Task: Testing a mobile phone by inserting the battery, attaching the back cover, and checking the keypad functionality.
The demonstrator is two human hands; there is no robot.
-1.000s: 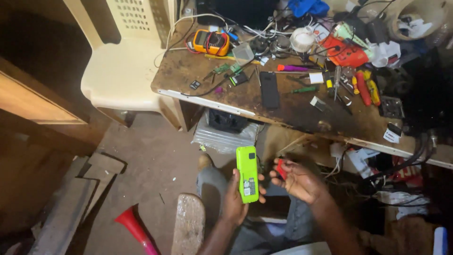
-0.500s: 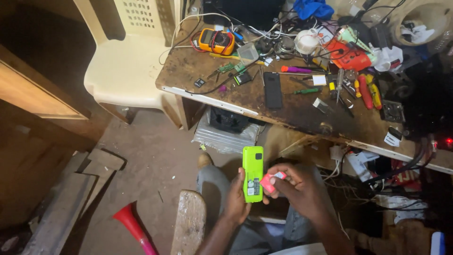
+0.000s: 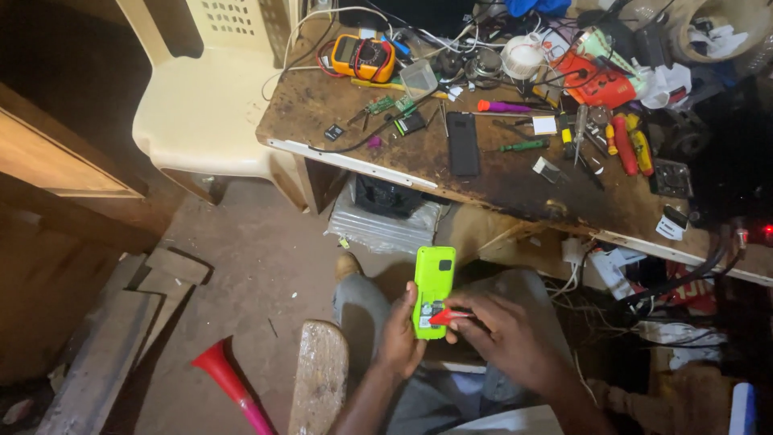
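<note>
Head view: person seated near a cluttered worktop (image 3: 483, 181).
Left hand (image 3: 400, 342): fingers clamped on a green phone (image 3: 432, 290).
Right hand (image 3: 503, 334): fingers pinching a red tool (image 3: 449, 316) against the phone.

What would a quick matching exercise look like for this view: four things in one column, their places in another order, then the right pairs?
Things:
1. green phone
2. red tool
3. black phone
4. red horn

Places:
A. lying flat on the workbench
B. on the floor, lower left of the stool
C. held upright in the left hand
D. pinched in the right hand, tip on the green phone's lower part

Pairs: 1-C, 2-D, 3-A, 4-B
</note>
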